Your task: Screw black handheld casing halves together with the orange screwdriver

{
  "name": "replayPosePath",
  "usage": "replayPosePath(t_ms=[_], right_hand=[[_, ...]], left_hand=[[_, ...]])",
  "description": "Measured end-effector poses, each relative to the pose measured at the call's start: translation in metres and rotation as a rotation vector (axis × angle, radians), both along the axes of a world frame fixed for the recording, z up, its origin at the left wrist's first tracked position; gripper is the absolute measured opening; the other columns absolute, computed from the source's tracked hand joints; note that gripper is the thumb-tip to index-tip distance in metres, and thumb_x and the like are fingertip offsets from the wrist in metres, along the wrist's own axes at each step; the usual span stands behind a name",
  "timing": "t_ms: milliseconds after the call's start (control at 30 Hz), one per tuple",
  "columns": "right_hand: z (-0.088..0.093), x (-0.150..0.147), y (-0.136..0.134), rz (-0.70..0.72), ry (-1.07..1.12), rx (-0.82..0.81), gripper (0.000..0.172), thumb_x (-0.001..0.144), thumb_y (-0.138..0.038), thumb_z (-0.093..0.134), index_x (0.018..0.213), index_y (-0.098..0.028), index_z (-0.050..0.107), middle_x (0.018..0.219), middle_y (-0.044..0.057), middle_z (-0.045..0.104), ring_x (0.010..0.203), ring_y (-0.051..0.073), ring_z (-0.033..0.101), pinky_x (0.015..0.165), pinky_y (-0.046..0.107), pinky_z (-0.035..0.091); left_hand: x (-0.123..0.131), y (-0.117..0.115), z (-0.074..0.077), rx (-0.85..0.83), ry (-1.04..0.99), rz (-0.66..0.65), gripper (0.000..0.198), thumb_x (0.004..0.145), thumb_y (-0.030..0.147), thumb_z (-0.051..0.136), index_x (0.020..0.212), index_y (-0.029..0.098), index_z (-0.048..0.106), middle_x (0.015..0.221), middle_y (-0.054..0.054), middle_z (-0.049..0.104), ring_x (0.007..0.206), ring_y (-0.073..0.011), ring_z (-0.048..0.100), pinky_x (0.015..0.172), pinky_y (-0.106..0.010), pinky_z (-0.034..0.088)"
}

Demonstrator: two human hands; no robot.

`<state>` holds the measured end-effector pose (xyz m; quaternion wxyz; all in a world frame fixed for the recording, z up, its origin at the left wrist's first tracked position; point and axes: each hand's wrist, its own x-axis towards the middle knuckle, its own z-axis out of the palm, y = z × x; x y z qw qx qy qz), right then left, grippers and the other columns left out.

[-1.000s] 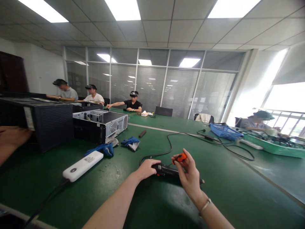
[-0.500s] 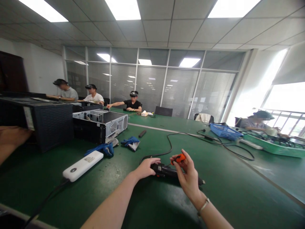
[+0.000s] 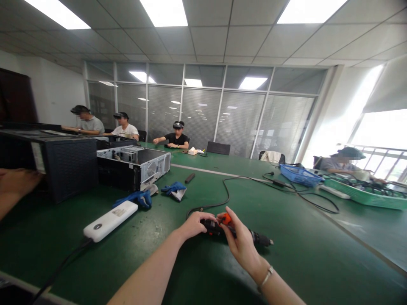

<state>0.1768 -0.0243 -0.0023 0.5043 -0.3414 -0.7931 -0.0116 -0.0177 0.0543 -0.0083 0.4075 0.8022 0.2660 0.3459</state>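
A black electric screwdriver (image 3: 259, 238) with a cable lies on the green table (image 3: 305, 237), its tip toward the right. My left hand (image 3: 194, 224) is closed round its rear, cable end. My right hand (image 3: 239, 237) pinches a small orange-handled tool (image 3: 226, 219) just above the middle of the black body. The working end of the orange tool is too small to make out, and my right fingers hide part of the black body.
A white power strip (image 3: 110, 221), blue gloves (image 3: 174, 190), an open computer case (image 3: 154, 166) and a dark tower case (image 3: 74, 165) are on the left. Blue basket (image 3: 300, 176) and green basket (image 3: 365, 194) stand right. Another person's hand (image 3: 19, 186) reaches in at left; others sit around.
My right hand has moved left and slightly down with the orange tool, closer to my left hand. Across the table, a person's outstretched hand has drawn back a little.
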Motion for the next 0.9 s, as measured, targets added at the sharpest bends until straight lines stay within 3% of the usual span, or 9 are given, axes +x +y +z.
replayPosePath(t_ms=[233, 367, 467, 633, 800, 900], right_hand=[[0.016, -0.010, 0.010, -0.156, -0.045, 0.019, 0.052, 0.093, -0.027, 0.047, 0.143, -0.025, 0.032, 0.101, 0.007, 0.067, 0.085, 0.019, 0.068, 0.077, 0.033, 0.057], [0.022, -0.015, 0.017, -0.100, 0.049, -0.070, 0.053, 0.092, -0.023, 0.046, 0.143, -0.025, 0.033, 0.106, 0.006, 0.067, 0.091, 0.018, 0.067, 0.083, 0.031, 0.055], [0.024, -0.017, 0.017, -0.049, 0.085, -0.120, 0.053, 0.091, -0.020, 0.045, 0.142, -0.025, 0.033, 0.112, 0.006, 0.064, 0.096, 0.017, 0.066, 0.086, 0.030, 0.054], [0.022, -0.012, 0.012, -0.217, 0.073, -0.085, 0.053, 0.089, -0.027, 0.051, 0.140, -0.024, 0.037, 0.095, 0.005, 0.067, 0.076, 0.018, 0.067, 0.071, 0.031, 0.057], [0.021, -0.008, 0.009, -0.186, 0.031, -0.029, 0.054, 0.090, -0.026, 0.048, 0.142, -0.021, 0.034, 0.103, 0.008, 0.066, 0.090, 0.020, 0.066, 0.079, 0.031, 0.056], [0.021, -0.006, 0.010, -0.232, 0.015, 0.007, 0.052, 0.090, -0.027, 0.050, 0.140, -0.022, 0.037, 0.099, 0.007, 0.066, 0.084, 0.020, 0.066, 0.074, 0.032, 0.057]], left_hand=[[0.013, -0.012, 0.001, 0.081, 0.022, 0.140, 0.019, 0.068, 0.020, 0.068, 0.084, 0.020, 0.077, 0.111, -0.003, 0.069, 0.105, -0.0261, 0.061, 0.098, -0.033, 0.040], [0.018, -0.011, -0.003, 0.125, 0.079, 0.191, 0.010, 0.071, 0.024, 0.070, 0.078, 0.020, 0.077, 0.099, -0.002, 0.072, 0.097, -0.0241, 0.064, 0.093, -0.032, 0.042], [0.019, -0.010, -0.005, 0.152, 0.096, 0.225, 0.011, 0.071, 0.023, 0.071, 0.080, 0.019, 0.075, 0.093, -0.001, 0.072, 0.091, -0.0222, 0.064, 0.088, -0.030, 0.044], [0.017, -0.009, -0.005, 0.183, 0.126, 0.290, 0.026, 0.066, 0.021, 0.074, 0.092, 0.018, 0.069, 0.087, 0.000, 0.070, 0.083, -0.0194, 0.063, 0.079, -0.026, 0.045], [0.015, -0.007, -0.007, 0.184, 0.139, 0.261, 0.029, 0.066, 0.020, 0.073, 0.094, 0.019, 0.068, 0.090, 0.000, 0.069, 0.083, -0.0194, 0.062, 0.078, -0.026, 0.045], [0.014, -0.005, -0.009, 0.175, 0.141, 0.266, 0.029, 0.065, 0.021, 0.073, 0.093, 0.018, 0.068, 0.090, 0.000, 0.069, 0.083, -0.0200, 0.062, 0.078, -0.027, 0.045]])
